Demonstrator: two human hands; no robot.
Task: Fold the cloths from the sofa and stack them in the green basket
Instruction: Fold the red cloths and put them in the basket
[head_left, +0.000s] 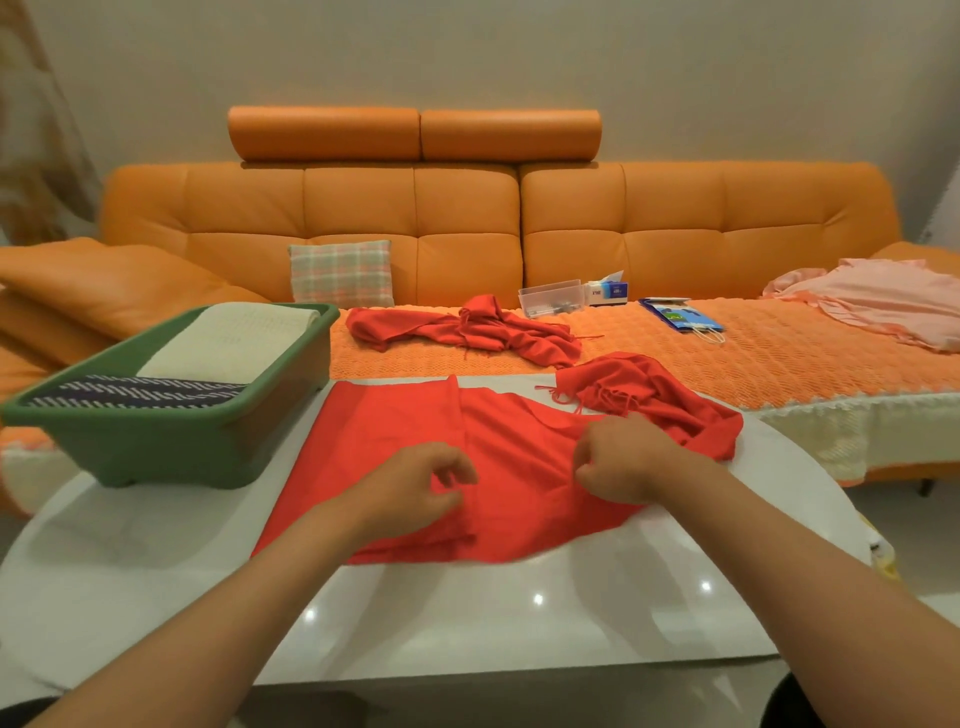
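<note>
Two bare arms stretched over the near edge of the shiny white table (467, 623). The left hand (415, 488) and the right hand (618, 462) were a little apart. Each had its fingers curled and was pinching the red cloth (395, 431).

That cloth lay mostly flat in the middle of the table. Its right end was bunched up, with thin strings loose near the far edge. Just beside it on the left stood the green basket (171, 447), a plastic tub. Inside lay a folded cream cloth (234, 343) at the back and a dark striped cloth (135, 392) at the front.

Smooth tabletop showed between the arms, in front of the cloth. Behind the table, the puffy orange sofa (467, 218) wore a bumpy knit cover (779, 353). On it lay another red cloth (467, 327), all crumpled, and a pink cloth (883, 301) far to the right. A see-through box (550, 299), a tissue box (608, 292) and a blue bag (680, 314) sat between them.
</note>
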